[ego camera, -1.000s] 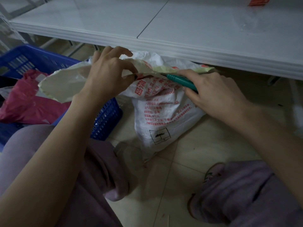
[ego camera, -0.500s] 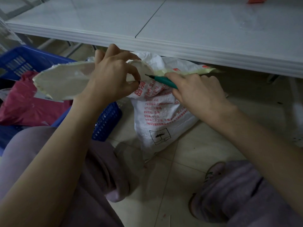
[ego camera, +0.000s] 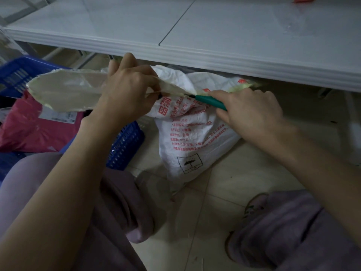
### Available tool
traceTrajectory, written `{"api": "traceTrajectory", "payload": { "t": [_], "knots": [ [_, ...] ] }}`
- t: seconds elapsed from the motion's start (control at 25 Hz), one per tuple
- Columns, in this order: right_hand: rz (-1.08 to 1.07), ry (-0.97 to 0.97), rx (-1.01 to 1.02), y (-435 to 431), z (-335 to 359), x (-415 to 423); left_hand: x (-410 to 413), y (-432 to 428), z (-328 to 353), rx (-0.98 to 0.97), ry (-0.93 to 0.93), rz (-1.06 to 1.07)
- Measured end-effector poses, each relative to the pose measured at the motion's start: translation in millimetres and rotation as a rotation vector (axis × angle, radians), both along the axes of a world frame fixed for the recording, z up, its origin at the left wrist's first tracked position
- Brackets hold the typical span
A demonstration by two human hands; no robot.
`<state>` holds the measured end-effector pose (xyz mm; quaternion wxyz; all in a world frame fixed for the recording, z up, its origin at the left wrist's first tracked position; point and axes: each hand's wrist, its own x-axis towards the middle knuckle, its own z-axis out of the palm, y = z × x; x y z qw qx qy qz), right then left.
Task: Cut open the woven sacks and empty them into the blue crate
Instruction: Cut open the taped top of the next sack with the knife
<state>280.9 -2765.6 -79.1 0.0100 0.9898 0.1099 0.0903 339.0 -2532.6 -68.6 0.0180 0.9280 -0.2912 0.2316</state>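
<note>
A white woven sack (ego camera: 192,141) with red print stands on the floor under the table edge. My left hand (ego camera: 127,90) pinches its taped top edge, and a cut-off flap (ego camera: 64,90) of that edge sticks out to the left. My right hand (ego camera: 248,110) grips a green-handled knife (ego camera: 210,99) whose blade tip sits in the sack's top seam just right of my left thumb. The blue crate (ego camera: 125,145) is on the left, partly behind my left arm, with a pink parcel (ego camera: 37,132) inside.
A white tabletop (ego camera: 214,36) overhangs the sack closely from above. My knees in purple trousers (ego camera: 293,231) fill the bottom of the view. Beige floor tiles (ego camera: 224,184) lie between them. Metal table legs (ego camera: 64,49) show behind the crate.
My right hand has drawn the knife leftward along the sack's top toward my left hand. The loose flap on the left has grown longer.
</note>
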Motion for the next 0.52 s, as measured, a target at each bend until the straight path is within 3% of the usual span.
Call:
{"api": "traceTrajectory", "payload": {
  "t": [0.32, 0.52],
  "knots": [
    [0.063, -0.064, 0.093, 10.4, 6.1, -5.1, 0.2, -3.5, -0.7, -0.037, 0.083, -0.003],
    [0.06, -0.046, 0.008, 15.6, 1.0, 9.3, -2.4, 2.2, 2.2, -0.018, 0.048, -0.026]
  ]
}}
